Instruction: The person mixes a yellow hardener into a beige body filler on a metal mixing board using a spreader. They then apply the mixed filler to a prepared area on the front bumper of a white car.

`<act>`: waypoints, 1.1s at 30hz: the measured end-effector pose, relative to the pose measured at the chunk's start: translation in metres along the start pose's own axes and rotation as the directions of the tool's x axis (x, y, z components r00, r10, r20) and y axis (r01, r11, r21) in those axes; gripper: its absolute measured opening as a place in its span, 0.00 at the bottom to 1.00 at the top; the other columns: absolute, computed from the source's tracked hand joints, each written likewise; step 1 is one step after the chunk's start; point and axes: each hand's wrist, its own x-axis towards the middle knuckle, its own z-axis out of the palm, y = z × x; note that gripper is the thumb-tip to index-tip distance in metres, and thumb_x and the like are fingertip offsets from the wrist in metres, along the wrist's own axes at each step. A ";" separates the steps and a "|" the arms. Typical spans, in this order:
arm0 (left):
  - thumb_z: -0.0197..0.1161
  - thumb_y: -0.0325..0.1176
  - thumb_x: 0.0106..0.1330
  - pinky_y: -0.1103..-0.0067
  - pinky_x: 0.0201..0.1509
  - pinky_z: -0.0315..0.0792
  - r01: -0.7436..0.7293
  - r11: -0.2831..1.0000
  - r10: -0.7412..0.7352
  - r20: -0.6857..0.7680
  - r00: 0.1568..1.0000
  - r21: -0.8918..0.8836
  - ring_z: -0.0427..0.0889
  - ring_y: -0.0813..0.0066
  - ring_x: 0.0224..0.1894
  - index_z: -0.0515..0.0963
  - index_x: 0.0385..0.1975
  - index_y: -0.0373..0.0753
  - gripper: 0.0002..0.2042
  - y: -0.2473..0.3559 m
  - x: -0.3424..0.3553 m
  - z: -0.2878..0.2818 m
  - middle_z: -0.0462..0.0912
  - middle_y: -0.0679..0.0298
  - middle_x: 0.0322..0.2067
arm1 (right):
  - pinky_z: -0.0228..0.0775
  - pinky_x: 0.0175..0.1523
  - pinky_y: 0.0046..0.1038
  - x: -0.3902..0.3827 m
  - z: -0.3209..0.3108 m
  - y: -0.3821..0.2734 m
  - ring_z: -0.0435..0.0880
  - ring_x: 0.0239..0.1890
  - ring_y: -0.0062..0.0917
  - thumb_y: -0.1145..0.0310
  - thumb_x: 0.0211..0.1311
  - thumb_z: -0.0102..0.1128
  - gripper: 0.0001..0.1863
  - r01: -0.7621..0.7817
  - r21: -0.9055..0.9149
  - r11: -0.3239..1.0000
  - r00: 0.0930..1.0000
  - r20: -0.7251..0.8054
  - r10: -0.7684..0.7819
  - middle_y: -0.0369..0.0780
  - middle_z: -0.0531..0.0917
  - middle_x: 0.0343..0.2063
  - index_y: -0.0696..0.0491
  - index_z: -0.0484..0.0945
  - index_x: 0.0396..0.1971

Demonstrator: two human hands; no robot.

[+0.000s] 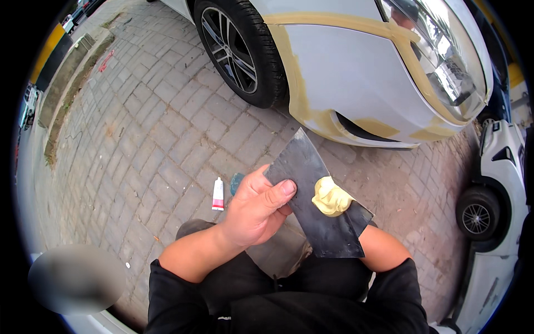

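Note:
My left hand (258, 206) is closed on the edge of a dark, flat mixing board (297, 172), thumb on top. A soft mound of pale yellow putty (332, 197) sits on the board's right part. Against the putty's lower right lies a second dark, thin blade-like piece (359, 217), perhaps a spreader. My right forearm (384, 247) reaches up behind these pieces, which hide my right hand and its fingers. On the paving left of my left hand lies a white and red tube (218, 193). A teal object (236, 182) is partly hidden behind that hand.
Ahead stands a pale grey car bumper (345, 67) edged with yellowish masking tape (334, 19), beside a front wheel (239, 53) and a headlight (445, 67). Grey paving bricks (139, 133) surround me. A white car (500, 167) is at the right, a kerb (72, 83) at the left.

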 end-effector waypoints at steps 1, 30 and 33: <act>0.50 0.30 0.76 0.68 0.61 0.72 -0.015 1.000 0.015 0.040 0.999 -0.009 0.78 0.65 0.57 0.69 0.58 0.31 0.16 0.000 -0.002 -0.003 0.78 0.54 0.56 | 0.54 0.72 0.44 -0.001 0.000 0.007 0.62 0.71 0.43 0.72 0.62 0.59 0.36 -0.033 0.686 0.727 0.999 0.028 0.019 0.53 0.62 0.68 0.59 0.57 0.68; 0.49 0.27 0.75 0.85 0.26 0.58 -0.211 0.311 0.570 -0.004 0.822 0.927 0.63 0.88 0.25 0.74 0.34 0.26 0.11 0.010 -0.012 -0.021 0.72 0.69 0.24 | 0.78 0.47 0.35 0.074 -0.025 0.082 0.81 0.42 0.38 0.75 0.44 0.61 0.21 0.193 0.920 0.341 0.918 -0.292 0.269 0.45 0.81 0.40 0.63 0.81 0.43; 0.48 0.27 0.75 0.85 0.26 0.58 -0.194 0.470 0.584 -0.139 0.800 0.861 0.63 0.89 0.25 0.74 0.37 0.26 0.11 0.006 -0.008 -0.015 0.72 0.70 0.24 | 0.77 0.48 0.37 0.073 -0.031 0.081 0.81 0.42 0.39 0.82 0.40 0.59 0.23 0.176 0.948 0.266 0.935 -0.246 0.257 0.46 0.81 0.40 0.65 0.81 0.43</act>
